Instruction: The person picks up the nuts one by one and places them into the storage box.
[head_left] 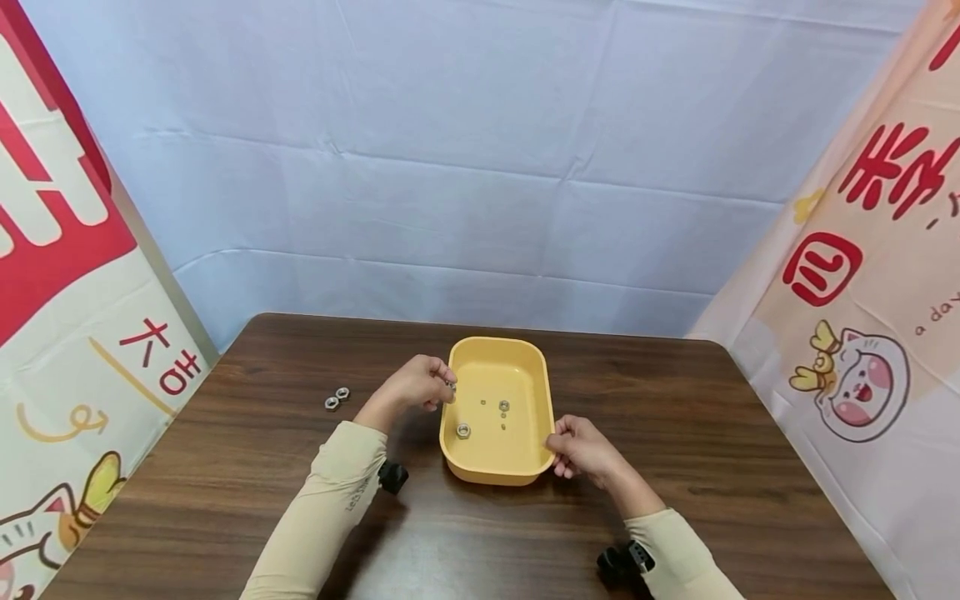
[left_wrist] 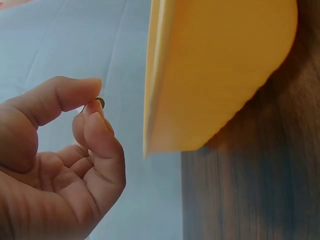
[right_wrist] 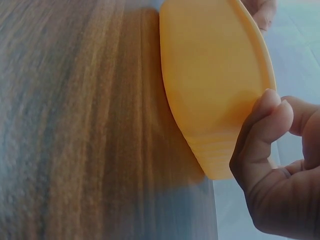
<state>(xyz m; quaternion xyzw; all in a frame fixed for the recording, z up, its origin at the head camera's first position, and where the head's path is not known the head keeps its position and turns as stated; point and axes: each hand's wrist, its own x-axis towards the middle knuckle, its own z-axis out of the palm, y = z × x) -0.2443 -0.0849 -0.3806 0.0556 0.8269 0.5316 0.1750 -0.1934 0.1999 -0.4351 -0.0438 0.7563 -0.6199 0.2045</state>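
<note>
1. Silver nuts, two of them (head_left: 332, 403), lie side by side on the left of the brown table (head_left: 675, 400), well left of the tray (head_left: 491, 477); the left hand (head_left: 416, 385) is the nearer one to them.
2. Thumb and fingertips of that hand pinch a held nut (left_wrist: 101, 102), seen mostly hidden, at the tray's left side, toward its far half.
3. From the head view the held nut overlaps the left rim; the left wrist view puts it above rim level, so the tray's inside lies right of and below the grip.
4. Yellow and open-topped, the tray has its long axis running near to far. Inside, a large nut (head_left: 463, 431) lies near left, a medium nut (head_left: 504, 406) about the middle, three tiny pieces (head_left: 503, 427) close by.
5. The right hand (head_left: 587, 450) pinches the right rim toward the near corner.
</note>
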